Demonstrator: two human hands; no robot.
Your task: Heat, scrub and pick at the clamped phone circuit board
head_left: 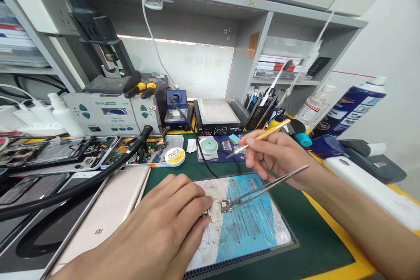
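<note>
We see our left hand (164, 223) lying flat and low on the desk (311, 232), its fingers (197, 201) pressed down on the edge of a small circuit board (220, 208) that rests on a blue and white work mat (249, 227); the fingers pin the board rather than wrap around it. Our right hand (278, 157) hovers above the far side of the mat, its fingers clenched on two tools at once: a pair of steel tweezers (269, 186) that slants down to the left so the tips touch the board, and a yellow-handled brush (262, 136) that sticks out above the hand, its bristle end pointing left and clear of the board. Left of the mat lies a gold phone back (108, 210), just beside our left hand. A black cable (197, 148) runs across the green desk surface from the blue soldering station (176, 107). Behind the mat sit a spool of solder wire (208, 146) and a round yellow tin (175, 156), with a hot plate (216, 116) further back. A spray can (348, 109) leans at the right.
</note>
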